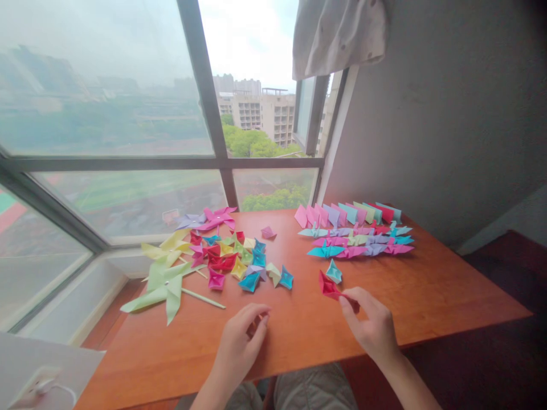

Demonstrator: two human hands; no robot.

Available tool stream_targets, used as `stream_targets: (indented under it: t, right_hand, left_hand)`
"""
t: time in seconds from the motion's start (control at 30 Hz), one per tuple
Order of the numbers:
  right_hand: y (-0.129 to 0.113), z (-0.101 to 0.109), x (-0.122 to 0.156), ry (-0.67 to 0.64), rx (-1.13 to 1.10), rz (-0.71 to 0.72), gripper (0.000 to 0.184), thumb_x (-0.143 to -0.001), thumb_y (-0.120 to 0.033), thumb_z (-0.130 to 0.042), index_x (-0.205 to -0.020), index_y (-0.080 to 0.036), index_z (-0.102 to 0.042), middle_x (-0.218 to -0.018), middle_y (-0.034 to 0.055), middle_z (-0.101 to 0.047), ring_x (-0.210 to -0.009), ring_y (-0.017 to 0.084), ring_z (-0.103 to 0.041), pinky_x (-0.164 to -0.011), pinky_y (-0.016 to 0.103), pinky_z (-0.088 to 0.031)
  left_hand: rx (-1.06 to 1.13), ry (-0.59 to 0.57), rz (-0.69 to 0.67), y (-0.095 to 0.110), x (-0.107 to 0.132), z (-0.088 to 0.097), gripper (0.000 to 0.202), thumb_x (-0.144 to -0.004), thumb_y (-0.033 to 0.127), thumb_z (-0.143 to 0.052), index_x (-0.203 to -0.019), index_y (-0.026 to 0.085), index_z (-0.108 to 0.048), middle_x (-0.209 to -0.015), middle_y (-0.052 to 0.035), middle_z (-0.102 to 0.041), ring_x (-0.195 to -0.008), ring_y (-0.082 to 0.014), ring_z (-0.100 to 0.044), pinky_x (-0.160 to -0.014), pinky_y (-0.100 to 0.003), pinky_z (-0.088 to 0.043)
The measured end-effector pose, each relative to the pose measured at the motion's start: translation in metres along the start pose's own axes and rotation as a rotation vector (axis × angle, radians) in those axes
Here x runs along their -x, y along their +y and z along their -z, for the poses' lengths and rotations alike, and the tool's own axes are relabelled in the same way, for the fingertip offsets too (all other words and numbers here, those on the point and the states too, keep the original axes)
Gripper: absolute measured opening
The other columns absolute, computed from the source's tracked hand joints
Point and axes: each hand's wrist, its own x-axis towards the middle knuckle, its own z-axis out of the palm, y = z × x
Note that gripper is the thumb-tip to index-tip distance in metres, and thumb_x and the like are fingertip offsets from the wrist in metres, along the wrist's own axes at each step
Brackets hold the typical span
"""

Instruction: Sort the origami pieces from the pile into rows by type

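Note:
My right hand (372,322) pinches the near end of a red folded-paper boat (328,286) between thumb and fingers. Just behind that boat, a small light-blue paper boat (334,272) stands on the table. My left hand (244,336) rests low over the table's front part, fingers curled and thumb tip close to the index finger, with nothing visible in it. Beyond it sits a cluster of small folded-paper pieces in many colours, among them a blue one (249,281), a magenta one (216,279) and a yellow one (238,268).
Paper pinwheels, the nearest a pale-green pinwheel (166,285) on a stick, lie at the left. Rows of paper cranes (354,239) and upright folded papers (348,214) line the back right. A pink folded piece (268,232) lies apart. Windows (273,182) border the wooden table (427,296).

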Motion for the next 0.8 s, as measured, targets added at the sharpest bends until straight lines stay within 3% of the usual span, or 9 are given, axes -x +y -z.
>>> stream_targets:
  t: [0.13,0.3,0.43,0.57,0.8]
  right_hand:
    - [0.042,0.018,0.000,0.154,0.328,-0.110,0.016,-0.093,-0.030,-0.053,-0.086,-0.019,-0.063,-0.078,0.0034,-0.066,-0.067,0.015,-0.060,-0.067,0.025,-0.043]
    - [0.076,0.017,0.007,0.056,0.621,-0.272,0.021,-0.091,-0.035,-0.051,-0.087,-0.021,-0.067,-0.081,0.0040,-0.071,-0.069,0.017,-0.063,-0.060,0.026,-0.038]
    - [0.080,0.010,0.009,-0.046,0.647,-0.353,0.019,-0.090,-0.037,-0.053,-0.092,-0.023,-0.066,-0.082,0.0018,-0.071,-0.067,0.016,-0.063,-0.055,0.026,-0.035]
    - [0.084,0.005,0.006,-0.020,0.586,-0.350,0.025,-0.090,-0.036,-0.053,-0.108,-0.023,-0.063,-0.088,0.0016,-0.071,-0.068,0.016,-0.064,-0.057,0.025,-0.038]
    - [0.090,0.000,-0.002,-0.078,0.487,-0.243,0.023,-0.091,-0.031,-0.046,-0.094,-0.023,-0.067,-0.089,0.0036,-0.070,-0.072,0.015,-0.062,-0.062,0.026,-0.041]
  left_hand:
    - [-0.032,-0.011,-0.003,-0.001,0.000,0.000,0.018,-0.092,0.024,-0.052,-0.097,0.019,-0.068,-0.086,-0.0043,-0.072,-0.062,-0.0141,-0.062,-0.058,-0.023,-0.048]
    - [-0.040,-0.014,-0.009,0.001,-0.002,0.000,0.017,-0.092,0.025,-0.052,-0.095,0.020,-0.068,-0.083,-0.0035,-0.072,-0.062,-0.0145,-0.063,-0.058,-0.023,-0.049]
    - [-0.059,-0.013,-0.018,0.003,-0.003,0.000,0.017,-0.092,0.024,-0.052,-0.093,0.019,-0.068,-0.081,-0.0035,-0.072,-0.062,-0.0150,-0.064,-0.059,-0.023,-0.050]
    - [-0.073,-0.021,-0.023,0.003,-0.003,0.000,0.017,-0.091,0.025,-0.052,-0.093,0.020,-0.068,-0.081,-0.0033,-0.072,-0.062,-0.0152,-0.064,-0.059,-0.023,-0.051]
    - [-0.080,-0.038,-0.027,0.001,-0.002,0.001,0.018,-0.093,0.026,-0.051,-0.093,0.020,-0.067,-0.084,-0.0043,-0.072,-0.065,-0.0156,-0.065,-0.061,-0.023,-0.051]
